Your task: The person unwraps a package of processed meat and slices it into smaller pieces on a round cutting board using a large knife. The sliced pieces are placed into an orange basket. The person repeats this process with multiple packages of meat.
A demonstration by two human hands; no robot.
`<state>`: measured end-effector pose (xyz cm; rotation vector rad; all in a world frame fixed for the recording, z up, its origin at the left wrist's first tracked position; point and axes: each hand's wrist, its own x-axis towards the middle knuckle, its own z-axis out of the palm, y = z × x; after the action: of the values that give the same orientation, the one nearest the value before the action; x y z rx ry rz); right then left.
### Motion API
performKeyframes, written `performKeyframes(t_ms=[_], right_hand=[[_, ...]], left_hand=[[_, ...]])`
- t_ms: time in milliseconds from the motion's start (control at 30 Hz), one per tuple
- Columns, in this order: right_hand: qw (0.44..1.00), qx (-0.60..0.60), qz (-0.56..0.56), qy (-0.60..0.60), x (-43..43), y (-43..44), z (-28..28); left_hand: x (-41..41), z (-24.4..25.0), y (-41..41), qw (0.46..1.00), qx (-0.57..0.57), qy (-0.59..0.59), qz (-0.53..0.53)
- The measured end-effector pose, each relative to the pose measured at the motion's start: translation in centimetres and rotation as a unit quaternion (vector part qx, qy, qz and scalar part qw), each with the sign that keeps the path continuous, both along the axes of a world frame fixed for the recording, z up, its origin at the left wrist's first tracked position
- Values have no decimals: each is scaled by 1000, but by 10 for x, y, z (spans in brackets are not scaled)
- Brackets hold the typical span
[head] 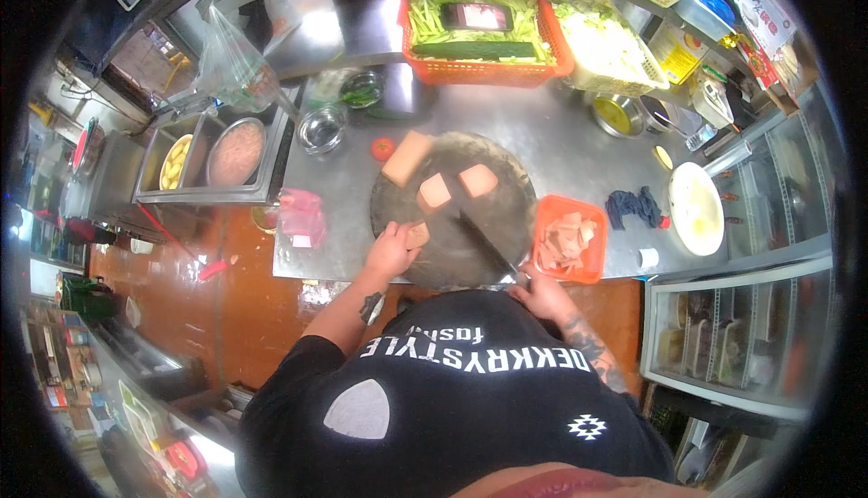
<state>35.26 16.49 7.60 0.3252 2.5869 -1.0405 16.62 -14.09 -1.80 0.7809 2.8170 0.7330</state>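
Note:
My left hand [392, 252] grips a small pink block of luncheon meat [418, 235] at the near left of a round chopping board [475, 247]. My right hand [544, 294] holds a knife [488, 243] by its handle at the board's near right edge, the blade pointing up and left over the board. Two meat pieces, one mid-board [434, 191] and one to its right [478, 180], lie apart, and a longer meat block [407, 158] rests at the board's far left edge. Sliced pink meat [568, 240] fills a red plastic basket [600, 216] right of the board.
A tomato [382, 149] and glass bowls [322, 130] stand at the far left, a pink plastic bag [302, 216] nearer. Beyond the board is an orange basket [475, 76] of cut greens with a phone [477, 16] on top. Right are a dark cloth [632, 207] and a white basin [696, 209].

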Motion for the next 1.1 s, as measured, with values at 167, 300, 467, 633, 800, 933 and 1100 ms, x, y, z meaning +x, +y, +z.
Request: performKeyframes(t_ms=[167, 300, 467, 633, 800, 933, 1100], right_hand=[[999, 45, 20, 23, -1, 9, 2], [996, 74, 27, 45, -3, 7, 10], [997, 56, 29, 43, -2, 17, -4], [998, 59, 12, 25, -4, 8, 11], [998, 68, 4, 5, -5, 3, 11], [994, 77, 25, 66, -6, -2, 10], [989, 123, 54, 69, -4, 0, 4]], left_hand=[[23, 19, 25, 999, 1, -13, 37], [23, -11, 26, 984, 137, 111, 19], [15, -23, 29, 988, 140, 71, 11], [31, -24, 37, 988, 151, 41, 18], [31, -25, 33, 988, 155, 26, 7], [29, -30, 32, 983, 172, 63, -17], [32, -12, 34, 982, 180, 51, 0]])
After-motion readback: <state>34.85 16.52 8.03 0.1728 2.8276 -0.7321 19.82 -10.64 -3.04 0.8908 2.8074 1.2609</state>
